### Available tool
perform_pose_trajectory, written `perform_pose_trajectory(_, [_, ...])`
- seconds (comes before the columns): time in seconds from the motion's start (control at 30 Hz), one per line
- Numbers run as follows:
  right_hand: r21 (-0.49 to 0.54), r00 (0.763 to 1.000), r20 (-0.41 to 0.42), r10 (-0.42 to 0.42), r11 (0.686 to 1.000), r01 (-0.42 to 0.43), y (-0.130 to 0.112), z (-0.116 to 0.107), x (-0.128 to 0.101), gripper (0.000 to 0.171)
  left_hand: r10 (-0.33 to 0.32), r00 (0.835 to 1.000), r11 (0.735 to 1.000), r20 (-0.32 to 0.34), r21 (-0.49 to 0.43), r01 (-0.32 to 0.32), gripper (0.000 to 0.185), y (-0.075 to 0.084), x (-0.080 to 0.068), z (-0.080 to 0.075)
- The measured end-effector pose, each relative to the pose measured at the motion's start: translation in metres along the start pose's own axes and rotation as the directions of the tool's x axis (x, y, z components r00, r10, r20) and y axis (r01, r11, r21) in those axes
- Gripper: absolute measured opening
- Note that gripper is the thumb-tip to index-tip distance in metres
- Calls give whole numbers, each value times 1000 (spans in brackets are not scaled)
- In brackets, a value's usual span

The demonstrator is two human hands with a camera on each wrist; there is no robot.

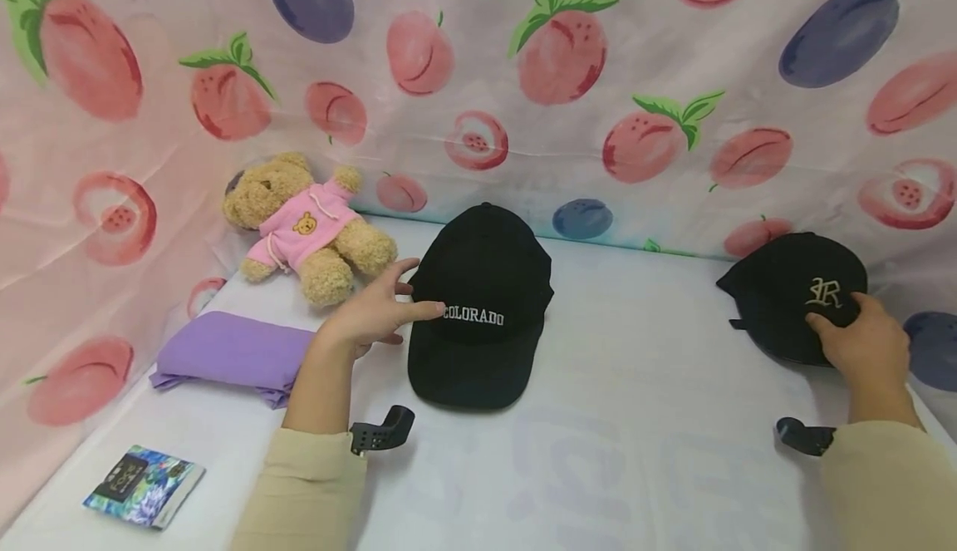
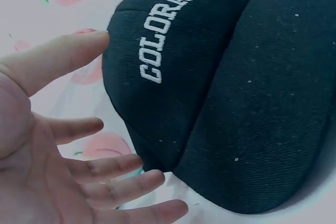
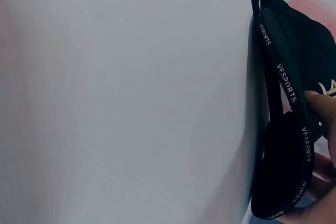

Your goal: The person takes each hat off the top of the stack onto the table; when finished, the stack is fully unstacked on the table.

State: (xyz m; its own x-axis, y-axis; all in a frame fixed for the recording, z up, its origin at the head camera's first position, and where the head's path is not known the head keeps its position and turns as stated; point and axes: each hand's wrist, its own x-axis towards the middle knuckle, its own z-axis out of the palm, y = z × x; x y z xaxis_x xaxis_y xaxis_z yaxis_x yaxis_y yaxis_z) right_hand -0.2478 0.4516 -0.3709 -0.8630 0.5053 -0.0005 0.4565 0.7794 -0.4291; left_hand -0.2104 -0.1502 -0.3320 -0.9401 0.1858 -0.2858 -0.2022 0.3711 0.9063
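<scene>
A black baseball cap (image 1: 486, 260) with white COLORADO lettering lies in the middle of the white-covered table, brim toward me. Beside its left side is my left hand (image 1: 366, 316), fingers spread and palm facing the cap; in the left wrist view the thumb tip is close to the crown (image 2: 173, 51), and whether it touches cannot be told. On the far right, my right hand (image 1: 871, 343) grips a second black cap (image 1: 773, 289) with a gold letter emblem, thumb on the outside. The right wrist view shows that cap's inner band (image 3: 286, 85) with VESPORTS print; some fingers are partly hidden.
A teddy bear (image 1: 310, 223) in a pink hoodie lies at the back left. In front of it is a folded purple cloth (image 1: 228, 351). A colourful flat packet (image 1: 144, 486) lies near the left edge. A fruit-print curtain (image 1: 523, 152) stands behind the table.
</scene>
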Motion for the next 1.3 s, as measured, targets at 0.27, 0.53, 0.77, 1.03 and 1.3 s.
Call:
perform_pose_trajectory(0.27, [27, 999, 13, 33, 999, -34, -6, -3, -2, 81, -8, 999, 999, 40, 39, 6, 96, -3, 4, 3])
perform_pose_trajectory(0.53, [19, 999, 46, -29, 999, 28, -17, -10, -7, 88, 10, 998, 999, 70, 50, -14, 102, -5, 3, 5])
perform_pose_trajectory(0.77, [12, 999, 37, -2, 1000, 1, -27, -6, -17, 83, 27, 999, 997, 47, 65, -30, 104, -5, 6, 8])
perform_pose_trajectory(1.03, [-90, 998, 58, -38, 995, 43, -31, -5, -23, 81, 40, 999, 993, 8, 108, -41, 101, -4, 7, 15])
perform_pose_trajectory(1.3, [-88, 994, 107, -35, 995, 45, -29, -4, -35, 74, 56, 998, 989, -12, 139, -54, 101, -5, 7, 19])
